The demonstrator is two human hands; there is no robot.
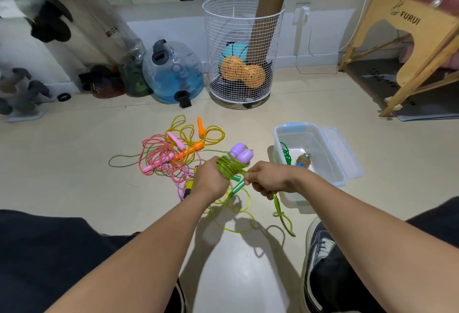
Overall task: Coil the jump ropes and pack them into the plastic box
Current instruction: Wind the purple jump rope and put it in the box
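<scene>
My left hand point(210, 179) grips a pair of purple handles point(240, 154) with green rope point(229, 167) wound tightly around them. My right hand point(267, 178) pinches the loose end of that green rope, which hangs down past my wrist and loops on the floor point(283, 215). A green handle point(237, 186) pokes out between my hands. On the floor behind lies a tangled pile of pink point(159, 156), orange point(191, 149) and yellow point(196, 131) jump ropes. The clear plastic box point(330, 166) stands open at the right, with a coiled green rope point(286, 154) and a small bundle inside.
A white wire basket point(242, 51) with balls stands behind the pile. A blue water jug point(173, 71) and dark items sit along the wall at left. A wooden table leg point(417, 64) is at the right. My shoe point(320, 250) is near the loose rope.
</scene>
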